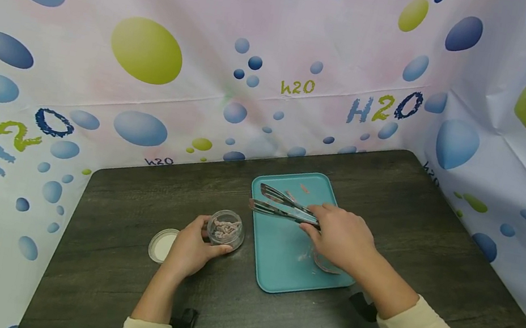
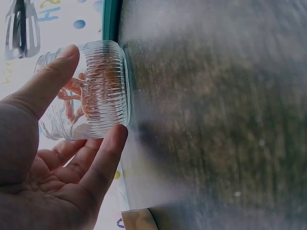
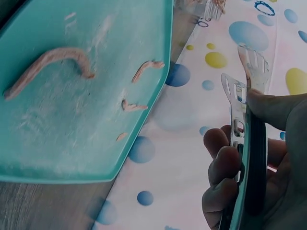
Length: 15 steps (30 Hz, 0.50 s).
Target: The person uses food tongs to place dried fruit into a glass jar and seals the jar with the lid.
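My left hand holds a small ribbed glass jar, thumb on one side and fingers on the other. The jar is uncovered and upright at the table, with pinkish, meat-like strips inside. My right hand grips metal tongs with dark handles above a teal tray. One tip of the tongs is fork-shaped, the other slotted; nothing shows between them. On the tray lie a long curved pinkish strip and several smaller pieces.
A round lid with a pale inside lies on the dark table, left of the jar and partly behind my left hand. Whitish smears mark the tray. Patterned sheeting hangs behind the table and along its right side.
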Each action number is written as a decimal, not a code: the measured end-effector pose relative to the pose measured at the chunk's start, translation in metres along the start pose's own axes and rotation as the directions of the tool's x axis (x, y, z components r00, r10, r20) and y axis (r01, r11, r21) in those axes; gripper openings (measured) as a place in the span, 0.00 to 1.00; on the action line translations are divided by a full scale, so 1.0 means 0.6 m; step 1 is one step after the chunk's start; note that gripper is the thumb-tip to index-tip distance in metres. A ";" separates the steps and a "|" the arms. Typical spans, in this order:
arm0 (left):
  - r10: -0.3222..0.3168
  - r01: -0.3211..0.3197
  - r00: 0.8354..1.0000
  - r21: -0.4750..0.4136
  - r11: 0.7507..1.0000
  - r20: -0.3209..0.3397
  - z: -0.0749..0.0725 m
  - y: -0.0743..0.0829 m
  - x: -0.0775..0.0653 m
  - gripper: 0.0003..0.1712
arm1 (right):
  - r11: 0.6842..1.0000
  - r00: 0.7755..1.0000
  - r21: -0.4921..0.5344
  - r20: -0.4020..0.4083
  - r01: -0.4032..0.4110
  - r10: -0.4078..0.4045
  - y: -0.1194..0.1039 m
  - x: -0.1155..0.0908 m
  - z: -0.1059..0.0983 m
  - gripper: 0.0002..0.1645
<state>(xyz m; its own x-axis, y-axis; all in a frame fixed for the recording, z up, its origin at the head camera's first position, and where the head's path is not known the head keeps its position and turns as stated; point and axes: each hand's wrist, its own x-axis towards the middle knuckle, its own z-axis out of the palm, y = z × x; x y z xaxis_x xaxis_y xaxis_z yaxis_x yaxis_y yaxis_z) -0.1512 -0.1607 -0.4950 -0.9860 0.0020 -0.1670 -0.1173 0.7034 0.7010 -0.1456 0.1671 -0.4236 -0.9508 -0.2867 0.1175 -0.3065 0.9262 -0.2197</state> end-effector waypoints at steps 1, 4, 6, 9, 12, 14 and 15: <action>0.003 -0.003 1.000 -0.002 1.000 -0.001 0.000 0.000 -0.001 0.50 | 1.000 1.000 0.004 0.000 -0.010 0.010 0.003 0.000 -0.001 0.27; 0.008 -0.008 1.000 -0.004 1.000 -0.002 0.000 -0.001 -0.001 0.49 | 0.999 0.999 0.009 -0.006 -0.033 0.033 0.013 0.000 -0.002 0.26; 0.005 -0.005 1.000 -0.008 1.000 -0.001 0.000 -0.001 -0.002 0.49 | 0.999 0.999 0.012 -0.011 -0.045 0.045 0.020 0.000 -0.003 0.26; 0.007 -0.007 1.000 -0.008 1.000 0.001 0.000 0.000 -0.001 0.49 | 0.998 0.998 0.019 -0.019 -0.061 0.062 0.031 0.000 -0.003 0.26; 0.007 -0.007 1.000 -0.009 1.000 0.002 0.000 0.000 -0.001 0.50 | 0.996 0.996 0.029 -0.021 -0.081 0.082 0.041 0.001 -0.003 0.25; 0.008 -0.008 1.000 -0.008 1.000 0.004 0.000 0.000 -0.001 0.50 | 0.995 0.995 0.034 -0.020 -0.097 0.098 0.047 0.002 -0.003 0.25; 0.012 -0.012 1.000 -0.007 1.000 0.003 -0.001 0.000 -0.001 0.50 | 0.994 0.994 0.031 -0.019 -0.106 0.107 0.050 0.003 -0.002 0.25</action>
<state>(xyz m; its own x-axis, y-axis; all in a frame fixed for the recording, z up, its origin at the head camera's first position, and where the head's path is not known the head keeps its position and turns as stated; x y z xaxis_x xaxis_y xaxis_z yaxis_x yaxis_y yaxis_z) -0.1506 -0.1611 -0.4949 -0.9869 0.0128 -0.1610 -0.1064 0.6985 0.7076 -0.1566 0.1949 -0.4287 -0.9770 -0.1815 0.1118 -0.2051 0.9433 -0.2611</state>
